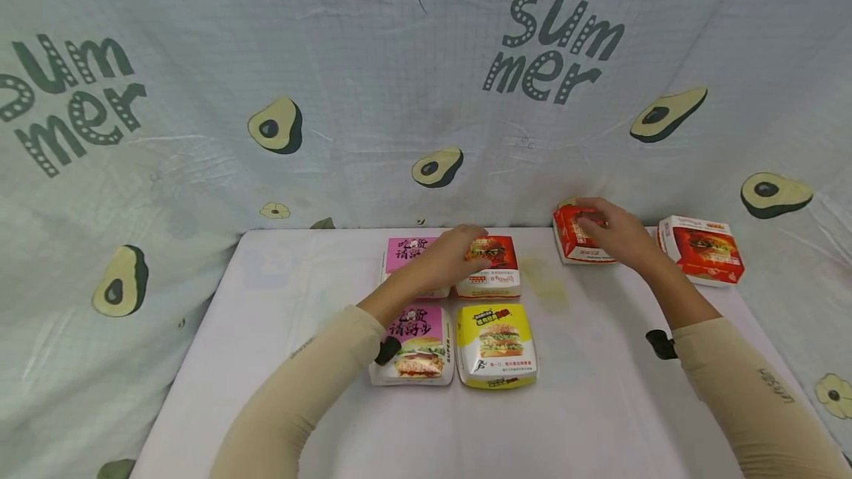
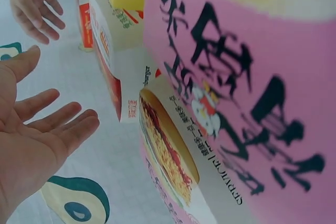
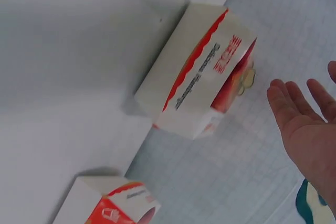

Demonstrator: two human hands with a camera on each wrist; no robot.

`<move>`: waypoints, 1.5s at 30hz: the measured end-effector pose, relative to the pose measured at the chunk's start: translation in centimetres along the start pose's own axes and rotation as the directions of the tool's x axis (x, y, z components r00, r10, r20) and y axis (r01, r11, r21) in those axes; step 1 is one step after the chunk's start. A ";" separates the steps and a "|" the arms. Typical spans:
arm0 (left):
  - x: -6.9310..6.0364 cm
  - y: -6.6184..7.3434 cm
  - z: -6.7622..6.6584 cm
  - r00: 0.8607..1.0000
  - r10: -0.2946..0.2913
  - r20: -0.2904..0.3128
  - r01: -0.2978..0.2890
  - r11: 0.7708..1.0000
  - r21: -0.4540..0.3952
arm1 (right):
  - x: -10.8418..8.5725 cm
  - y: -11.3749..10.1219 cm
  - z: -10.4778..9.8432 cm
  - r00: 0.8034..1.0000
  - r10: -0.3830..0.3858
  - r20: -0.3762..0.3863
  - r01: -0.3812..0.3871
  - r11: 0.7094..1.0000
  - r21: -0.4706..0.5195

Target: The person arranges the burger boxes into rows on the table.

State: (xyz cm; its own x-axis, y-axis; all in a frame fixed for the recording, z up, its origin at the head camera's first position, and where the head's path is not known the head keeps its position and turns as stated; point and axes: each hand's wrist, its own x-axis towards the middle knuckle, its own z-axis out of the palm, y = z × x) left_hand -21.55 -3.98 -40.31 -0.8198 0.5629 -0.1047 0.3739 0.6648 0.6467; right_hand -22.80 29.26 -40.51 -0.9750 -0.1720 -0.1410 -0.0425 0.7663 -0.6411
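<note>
Gap btwn R grip (image 3: 311,139), red box (image 3: 202,72): wrist cam, not head

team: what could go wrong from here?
1. The left red box of the right-hand pair, by the open right grip, sits at the table's back edge; a stray push might send it over.
2. The left grip is beside the close-set back pink box and back red box; a brush could skew them.
</note>
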 end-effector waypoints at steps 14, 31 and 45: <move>-0.6 1.8 1.2 0.995 0.078 0.062 -0.082 0.994 0.074 | -0.6 2.8 -1.5 0.994 0.108 -0.022 -0.109 0.993 -0.045; 2.1 4.5 3.5 0.994 0.056 0.098 -0.062 0.996 0.060 | 1.9 5.7 -1.3 0.981 0.195 -0.006 -0.195 0.975 -0.102; 4.3 5.3 4.8 0.992 -0.052 0.118 0.047 0.998 0.045 | 2.5 5.9 -1.4 0.974 0.214 0.069 -0.206 0.973 -0.109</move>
State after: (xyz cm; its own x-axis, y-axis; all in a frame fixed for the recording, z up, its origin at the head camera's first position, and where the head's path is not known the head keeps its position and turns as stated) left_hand -21.05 4.33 -40.99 -0.7812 0.5818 -0.2262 0.3543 0.7117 0.6066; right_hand -25.77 34.25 -43.58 -0.9440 -0.0466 -0.3267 0.1353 0.8483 -0.5119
